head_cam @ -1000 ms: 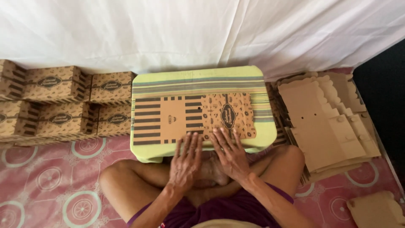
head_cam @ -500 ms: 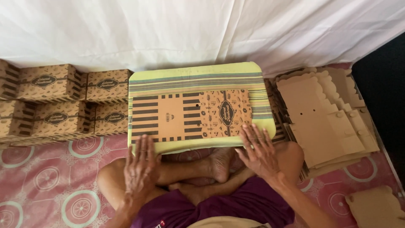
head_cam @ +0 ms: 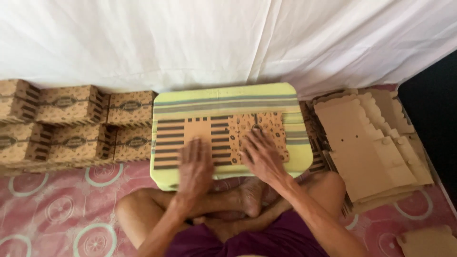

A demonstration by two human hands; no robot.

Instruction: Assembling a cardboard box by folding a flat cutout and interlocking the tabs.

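Both hands flat on the box blank (head_cam: 221, 137) lying on the small yellow-green desk (head_cam: 228, 94): left hand (head_cam: 195, 166) spread over the striped part near the front edge, right hand (head_cam: 262, 154) spread over the patterned part, neither grip pinching anything. Folded boxes (head_cam: 76, 121) stacked to the left, more flat blanks (head_cam: 366, 143) piled on the right, white sheet (head_cam: 228, 38) hanging at the far side.

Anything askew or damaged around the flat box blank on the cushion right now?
Nothing stands out. The flat printed blank lies square on the yellow-green cushion, with the left hand and right hand flat on it. Folded boxes sit stacked in rows; the pile of plain blanks is slightly fanned, not spilled.
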